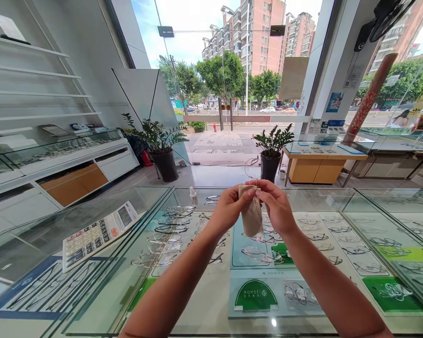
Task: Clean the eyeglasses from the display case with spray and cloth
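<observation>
Both hands are raised over the glass counter and meet in the middle of the view. My left hand [231, 203] pinches a beige cleaning cloth [253, 221], thumb on top, with the cloth hanging down below the fingers. Pressed to the same cloth from the other side, my right hand [275, 205] has its fingers closed at the upper edge. A thin-rimmed pair of glasses [251, 162] sticks up beyond the fingers; its lower part is hidden by the hands and cloth. Which fingers grip the frame, I cannot tell.
Beneath the hands, the glass display counter [204, 277] holds rows of eyeglasses [172, 229]. A calculator [100, 234] lies on the left, and a small spray bottle [193, 196] stands near the far edge. Potted plants [270, 162] flank the glass door.
</observation>
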Demonstrator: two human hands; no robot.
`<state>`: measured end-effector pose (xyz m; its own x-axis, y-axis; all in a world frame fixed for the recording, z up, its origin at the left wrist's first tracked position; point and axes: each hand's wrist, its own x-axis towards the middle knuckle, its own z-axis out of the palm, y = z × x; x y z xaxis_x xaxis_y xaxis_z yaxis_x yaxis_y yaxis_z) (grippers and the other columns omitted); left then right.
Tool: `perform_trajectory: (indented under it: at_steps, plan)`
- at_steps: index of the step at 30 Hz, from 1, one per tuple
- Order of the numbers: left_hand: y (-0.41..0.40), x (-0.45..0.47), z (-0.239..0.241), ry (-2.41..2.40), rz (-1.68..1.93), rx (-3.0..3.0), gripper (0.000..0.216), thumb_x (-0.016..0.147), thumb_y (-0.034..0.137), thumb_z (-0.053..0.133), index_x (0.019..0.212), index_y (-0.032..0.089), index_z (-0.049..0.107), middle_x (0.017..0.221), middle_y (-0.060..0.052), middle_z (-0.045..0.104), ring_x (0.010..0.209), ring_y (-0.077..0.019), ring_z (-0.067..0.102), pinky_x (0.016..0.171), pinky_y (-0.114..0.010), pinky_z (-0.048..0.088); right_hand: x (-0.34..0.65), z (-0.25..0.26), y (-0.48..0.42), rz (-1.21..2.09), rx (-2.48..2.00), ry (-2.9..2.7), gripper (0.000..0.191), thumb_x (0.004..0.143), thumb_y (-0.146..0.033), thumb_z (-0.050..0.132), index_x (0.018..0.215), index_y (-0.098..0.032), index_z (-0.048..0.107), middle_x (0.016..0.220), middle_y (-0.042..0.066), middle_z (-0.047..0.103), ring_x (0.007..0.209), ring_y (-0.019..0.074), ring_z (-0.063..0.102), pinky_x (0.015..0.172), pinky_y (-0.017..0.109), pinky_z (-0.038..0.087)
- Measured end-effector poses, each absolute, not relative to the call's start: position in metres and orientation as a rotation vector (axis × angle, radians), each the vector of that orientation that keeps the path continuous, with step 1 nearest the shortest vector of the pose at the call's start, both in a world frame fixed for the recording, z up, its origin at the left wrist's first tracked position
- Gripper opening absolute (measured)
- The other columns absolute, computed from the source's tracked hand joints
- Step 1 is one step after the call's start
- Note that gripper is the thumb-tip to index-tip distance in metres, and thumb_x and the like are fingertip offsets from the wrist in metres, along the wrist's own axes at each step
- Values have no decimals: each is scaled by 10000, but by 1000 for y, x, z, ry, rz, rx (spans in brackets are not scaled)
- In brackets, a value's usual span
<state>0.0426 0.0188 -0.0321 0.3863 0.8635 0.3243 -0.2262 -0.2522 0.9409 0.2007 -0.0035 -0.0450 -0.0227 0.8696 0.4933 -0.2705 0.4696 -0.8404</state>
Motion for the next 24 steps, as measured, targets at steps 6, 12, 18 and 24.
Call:
perform_trajectory:
  at_steps: [6, 12, 18, 24]
  plan:
    - [16, 44, -30, 590, 1136, 1398, 524, 861, 646, 828, 836, 131, 734, 752, -48, 709, 688, -144, 605, 663, -258, 457, 200, -41, -6, 904, -581, -1374, 258, 1042, -411, 630, 1148, -351, 856, 1188, 34, 774, 892, 197, 613, 717, 340, 501]
    - [16, 41, -28, 544, 1087, 1285, 459, 813, 560, 898, 887, 143, 721, 758, -25, 685, 640, -117, 566, 617, -250, 423, 199, -40, -7, 904, -595, -1369, 241, 1021, -467, 688, 1152, -349, 852, 1187, 35, 771, 857, 193, 616, 720, 347, 537]
    - [15, 42, -29, 511, 1052, 1313, 411, 779, 475, 934, 938, 150, 738, 777, -21, 682, 684, -125, 571, 650, -256, 431, 199, -45, -1, 933, -587, -1288, 216, 1000, -481, 713, 1043, -330, 862, 1140, 46, 795, 1086, 260, 691, 907, 405, 584]
    - [17, 43, -30, 463, 1041, 1378, 420, 730, 413, 978, 955, 144, 746, 815, -18, 673, 721, -121, 579, 681, -247, 456, 200, -49, 4, 1044, -553, -1160, 166, 937, -460, 792, 956, -305, 847, 1093, 45, 804, 1187, 274, 698, 1094, 464, 538]
